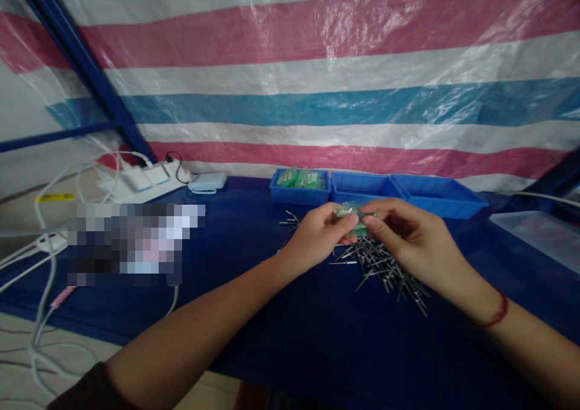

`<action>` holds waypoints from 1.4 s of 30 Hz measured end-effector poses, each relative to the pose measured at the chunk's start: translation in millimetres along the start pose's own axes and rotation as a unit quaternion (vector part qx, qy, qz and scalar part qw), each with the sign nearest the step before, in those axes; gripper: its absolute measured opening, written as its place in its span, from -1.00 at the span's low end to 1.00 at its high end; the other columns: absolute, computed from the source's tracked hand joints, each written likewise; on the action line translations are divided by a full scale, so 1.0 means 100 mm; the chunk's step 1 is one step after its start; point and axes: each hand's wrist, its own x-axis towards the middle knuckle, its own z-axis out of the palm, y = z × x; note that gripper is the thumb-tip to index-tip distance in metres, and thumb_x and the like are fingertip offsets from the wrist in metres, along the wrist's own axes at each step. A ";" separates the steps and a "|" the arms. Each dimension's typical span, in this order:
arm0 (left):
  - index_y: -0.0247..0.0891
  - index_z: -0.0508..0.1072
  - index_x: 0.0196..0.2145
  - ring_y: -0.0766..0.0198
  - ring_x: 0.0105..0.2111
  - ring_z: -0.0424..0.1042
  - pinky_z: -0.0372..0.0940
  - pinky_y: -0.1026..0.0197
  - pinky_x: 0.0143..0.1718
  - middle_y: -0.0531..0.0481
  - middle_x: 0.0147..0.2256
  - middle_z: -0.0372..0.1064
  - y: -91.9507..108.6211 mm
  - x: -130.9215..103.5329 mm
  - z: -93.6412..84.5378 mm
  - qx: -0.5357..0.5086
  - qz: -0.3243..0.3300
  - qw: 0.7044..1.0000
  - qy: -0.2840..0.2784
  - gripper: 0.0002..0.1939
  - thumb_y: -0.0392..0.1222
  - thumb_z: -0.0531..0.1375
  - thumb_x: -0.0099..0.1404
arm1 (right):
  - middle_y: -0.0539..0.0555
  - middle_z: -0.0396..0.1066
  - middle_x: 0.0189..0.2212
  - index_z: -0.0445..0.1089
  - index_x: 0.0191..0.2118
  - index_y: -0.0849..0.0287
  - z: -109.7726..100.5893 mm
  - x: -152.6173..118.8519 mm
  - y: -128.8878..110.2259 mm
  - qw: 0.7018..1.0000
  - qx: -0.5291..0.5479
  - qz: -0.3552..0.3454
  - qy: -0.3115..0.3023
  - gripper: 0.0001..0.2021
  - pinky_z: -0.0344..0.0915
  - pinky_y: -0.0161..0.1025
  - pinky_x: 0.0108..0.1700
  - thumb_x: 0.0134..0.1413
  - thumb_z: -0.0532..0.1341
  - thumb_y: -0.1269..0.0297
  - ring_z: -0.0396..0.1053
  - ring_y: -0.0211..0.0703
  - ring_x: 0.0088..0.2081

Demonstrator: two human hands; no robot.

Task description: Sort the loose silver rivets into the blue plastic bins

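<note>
A small clear and green plastic bag (pixel 361 227) is held between both hands above the table. My left hand (pixel 319 232) is closed on its left side, thumb across the front. My right hand (pixel 410 232) pinches the right edge between thumb and fingers; whether a small metal piece is also in that pinch I cannot tell. Below the hands lies a loose pile of thin metal blind rivets (pixel 385 265), partly hidden by my right hand. A few more rivets (pixel 292 220) lie behind my left wrist.
Behind the hands stand three blue bins in a row: the left bin (pixel 299 197) holds green packets (pixel 301 179). A translucent plastic lid or tray (pixel 539 235) lies at right. At left are a power strip (pixel 145 180), white cables, a light-blue case (pixel 207 183) and a blurred-out patch.
</note>
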 end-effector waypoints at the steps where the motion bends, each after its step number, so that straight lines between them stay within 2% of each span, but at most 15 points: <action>1: -0.35 0.31 -0.34 0.46 -0.51 0.38 0.26 0.40 -0.46 0.06 -0.46 0.32 -0.01 0.00 -0.01 0.000 0.008 1.000 0.002 -0.93 -0.28 0.14 0.25 | -0.02 0.40 -0.47 0.39 -0.22 0.08 0.00 0.00 -0.01 1.000 -0.025 -0.012 0.000 -0.86 0.24 -0.29 -0.43 0.08 0.19 0.23 0.32 -0.26 -0.47; 5: -0.33 0.30 -0.26 0.48 -0.51 0.37 0.27 0.39 -0.46 0.02 -0.36 0.33 -0.04 -0.02 0.02 0.014 0.053 0.998 0.039 -0.88 -0.23 0.11 0.27 | 0.01 0.46 -0.38 0.41 -0.22 0.07 -0.05 0.08 -0.09 0.987 -0.135 -0.083 -0.001 -0.87 0.28 -0.24 -0.34 0.10 0.17 0.27 0.39 -0.21 -0.40; 10: -0.28 0.02 0.12 0.43 -0.53 0.36 0.29 0.31 -0.50 -0.10 -0.18 0.31 -0.07 -0.10 0.08 0.157 0.086 0.976 0.120 -0.49 -0.17 0.09 0.27 | 0.07 0.47 -0.33 0.41 -0.23 0.12 -0.04 0.47 -0.09 0.974 -0.171 -0.111 0.096 -0.85 0.32 -0.19 -0.32 0.11 0.14 0.26 0.41 -0.17 -0.39; 12: -0.34 0.10 0.08 0.40 -0.52 0.35 0.30 0.28 -0.45 -0.09 -0.22 0.34 -0.07 -0.15 0.09 0.262 0.114 0.955 0.084 -0.53 -0.23 0.11 0.24 | 0.10 0.47 -0.33 0.41 -0.22 0.16 0.04 0.68 -0.05 0.973 -0.175 -0.108 0.105 -0.83 0.32 -0.18 -0.33 0.11 0.13 0.27 0.41 -0.15 -0.38; 14: -0.34 0.28 -0.09 0.34 -0.47 0.37 0.31 0.25 -0.38 -0.04 -0.31 0.38 -0.06 -0.20 0.08 0.372 0.159 0.914 0.018 -0.73 -0.31 0.09 0.22 | 0.12 0.47 -0.34 0.40 -0.18 0.20 0.16 0.88 0.02 0.974 -0.185 -0.096 0.083 -0.80 0.32 -0.16 -0.31 0.08 0.14 0.29 0.42 -0.11 -0.35; 16: -0.31 0.36 -0.23 0.26 -0.38 0.41 0.32 0.21 -0.32 -0.02 -0.34 0.40 -0.02 -0.24 0.08 0.476 0.219 0.851 -0.043 -0.84 -0.34 0.06 0.22 | 0.13 0.48 -0.35 0.38 -0.11 0.22 0.31 1.04 0.10 0.977 -0.195 -0.069 0.059 -0.75 0.33 -0.15 -0.28 0.07 0.14 0.33 0.42 -0.10 -0.34; 20: -0.25 0.36 -0.11 0.19 -0.29 0.42 0.31 0.17 -0.28 0.00 -0.28 0.41 0.10 -0.31 0.09 0.598 0.321 0.728 -0.102 -0.76 -0.26 -0.01 0.30 | 0.15 0.49 -0.37 0.40 -0.12 0.25 0.57 1.23 0.24 0.974 -0.219 -0.035 0.044 -0.73 0.33 -0.15 -0.30 0.06 0.11 0.33 0.42 -0.09 -0.37; 24: -0.18 0.38 -0.13 0.26 -0.39 0.42 0.24 0.22 -0.48 0.09 -0.33 0.43 0.15 -0.35 0.11 0.627 0.354 0.677 -0.154 -0.78 -0.23 0.04 0.29 | 0.15 0.45 -0.50 0.48 -0.37 0.21 0.67 1.27 0.30 0.964 -0.263 -0.031 0.023 -0.82 0.29 -0.07 -0.30 -0.01 0.17 0.26 0.39 0.00 -0.41; 27: -0.14 0.43 -0.22 0.29 -0.46 0.41 0.12 0.20 -0.62 0.15 -0.37 0.44 0.13 -0.39 0.15 0.622 0.371 0.652 -0.225 -0.83 -0.21 0.09 0.25 | 0.18 0.43 -0.45 0.48 -0.36 0.22 0.65 1.20 0.25 0.957 -0.283 -0.051 0.024 -0.81 0.27 -0.05 -0.24 0.01 0.16 0.25 0.38 0.02 -0.33; 30: -0.17 0.46 -0.32 0.28 -0.50 0.38 0.12 0.18 -0.60 0.13 -0.46 0.42 0.11 -0.44 0.22 0.598 0.399 0.641 -0.269 -0.86 -0.13 0.12 0.24 | 0.19 0.42 -0.38 0.46 -0.29 0.23 0.55 1.02 0.09 0.955 -0.283 -0.081 0.022 -0.77 0.26 -0.09 -0.19 0.07 0.10 0.25 0.36 -0.01 -0.28; 33: -0.22 0.45 -0.40 0.26 -0.49 0.36 0.17 0.18 -0.52 0.09 -0.51 0.39 0.17 -0.49 0.24 0.589 0.410 0.655 -0.238 -0.84 -0.15 0.11 0.24 | 0.15 0.44 -0.34 0.44 -0.32 0.20 0.34 0.77 -0.05 0.960 -0.252 -0.120 -0.019 -0.79 0.27 -0.11 -0.15 0.11 0.09 0.23 0.37 -0.05 -0.25; 36: -0.26 0.44 -0.33 0.15 -0.34 0.38 0.24 0.13 -0.38 -0.01 -0.40 0.40 0.28 -0.55 0.15 0.630 0.326 0.688 -0.153 -0.80 -0.11 0.10 0.25 | 0.09 0.44 -0.26 0.41 -0.26 0.11 0.01 0.45 -0.03 0.966 -0.233 -0.104 -0.046 -0.79 0.28 -0.08 -0.09 0.14 0.09 0.16 0.38 -0.05 -0.18; 38: -0.23 0.44 -0.23 0.01 -0.12 0.33 0.25 0.03 -0.19 -0.11 -0.19 0.38 0.32 -0.61 0.00 0.647 0.229 0.719 -0.109 -0.75 -0.04 0.13 0.23 | 0.10 0.41 -0.16 0.36 -0.13 0.06 -0.23 0.19 0.09 0.966 -0.239 -0.076 -0.069 -0.74 0.28 -0.01 -0.04 0.12 0.10 0.09 0.36 0.00 -0.11; 40: -0.14 0.30 0.05 -0.18 0.12 0.10 0.11 -0.18 0.02 -0.21 0.12 0.15 0.28 -0.65 -0.19 0.654 0.154 0.737 -0.074 -0.48 0.13 0.14 0.18 | 0.13 0.34 -0.03 0.24 0.04 0.02 -0.43 -0.09 0.26 0.961 -0.258 -0.048 -0.083 -0.60 0.26 0.08 0.00 0.08 0.13 0.05 0.33 0.08 -0.03; 42: -0.01 0.07 0.21 -0.36 0.21 -0.16 -0.11 -0.39 0.07 -0.21 0.25 -0.13 0.19 -0.67 -0.39 0.660 0.077 0.746 -0.048 -0.19 0.30 0.15 0.07 | 0.18 0.22 0.10 0.08 0.17 0.01 -0.57 -0.36 0.45 0.953 -0.285 -0.030 -0.095 -0.41 0.22 0.16 0.06 0.02 0.18 0.03 0.23 0.19 0.08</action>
